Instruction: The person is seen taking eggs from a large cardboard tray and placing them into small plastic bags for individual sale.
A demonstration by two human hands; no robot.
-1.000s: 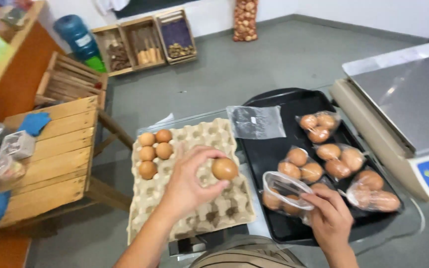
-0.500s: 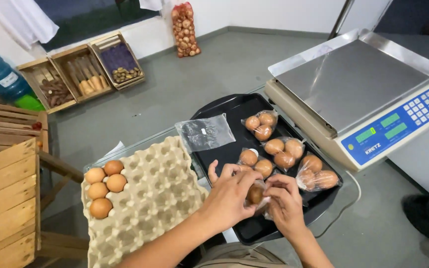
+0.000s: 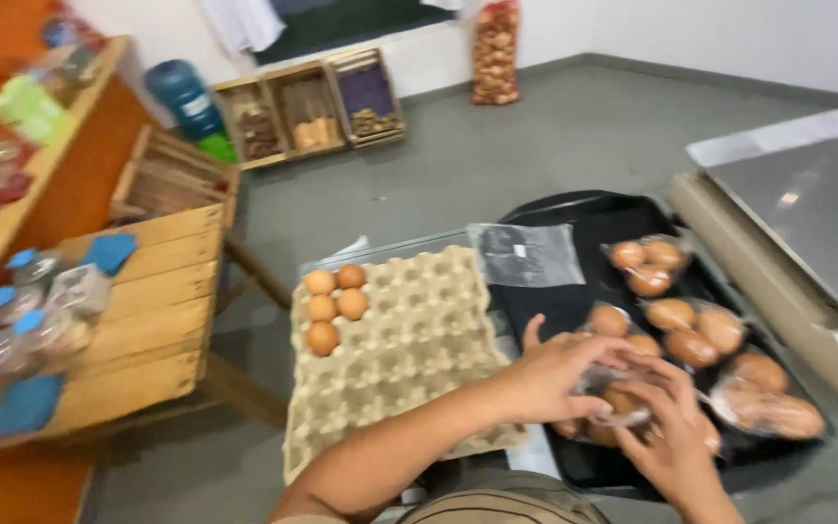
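Lower right of frame, over black tray (image 3: 574,209): left hand (image 3: 560,374) and right hand (image 3: 671,432), fingers curled around clear bag of brown eggs (image 3: 618,398). Egg carton (image 3: 409,340) at centre.

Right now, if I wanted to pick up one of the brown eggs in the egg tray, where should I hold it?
Probably by its rounded upper half, coming straight down from above. Each egg sits in a cup of the carton tray, so only the top is free, and neighbouring eggs crowd the sides. Use gentle fingertips on opposite sides.
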